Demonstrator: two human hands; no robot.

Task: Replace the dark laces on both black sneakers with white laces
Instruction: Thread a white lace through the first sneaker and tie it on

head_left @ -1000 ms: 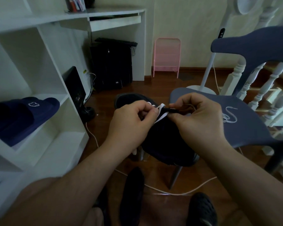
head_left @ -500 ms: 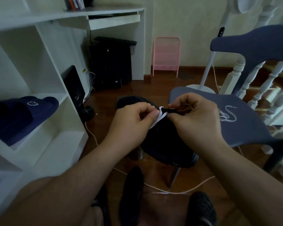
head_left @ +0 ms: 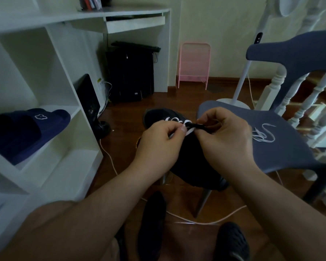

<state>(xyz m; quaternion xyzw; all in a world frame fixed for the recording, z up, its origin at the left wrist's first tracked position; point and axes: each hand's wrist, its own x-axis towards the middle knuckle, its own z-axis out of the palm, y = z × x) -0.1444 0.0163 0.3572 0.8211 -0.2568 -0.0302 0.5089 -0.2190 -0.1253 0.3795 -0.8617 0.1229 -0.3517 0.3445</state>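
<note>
- Grip: the left hand (head_left: 159, 143) pinches the white lace (head_left: 189, 130) between thumb and forefinger, fingers curled; the right hand (head_left: 225, 135) pinches the black edge of the sneaker's lacing area at the same spot, fingers curled. The two sets of fingertips meet at frame centre.
- White shelving unit (head_left: 51, 102): fills the 9 o'clock side. One compartment holds a navy slide sandal (head_left: 26, 130) with a small white emblem.
- Blue-grey chair (head_left: 282, 142): occupies the 3 o'clock side, its backrest at 2 o'clock.
- Black sneaker (head_left: 194, 161): sits at frame centre, under both hands, at the chair seat's left edge; its toe points to 12 o'clock. White lace crossings show on the toe end just beyond the left hand.
- Dark computer tower (head_left: 130, 72): stands under the white desk (head_left: 120, 17) at 11 o'clock.
- Pink wire rack (head_left: 194, 65): leans against the wall at 12 o'clock.
- Second dark shoe (head_left: 152, 223): lies on the wood floor at 6 o'clock, between the forearms.
- Loose white lace (head_left: 263, 133): lies coiled on the chair seat at 3 o'clock, just beside the right hand.
- White cable (head_left: 205, 222): runs across the floor at 6 o'clock.
</note>
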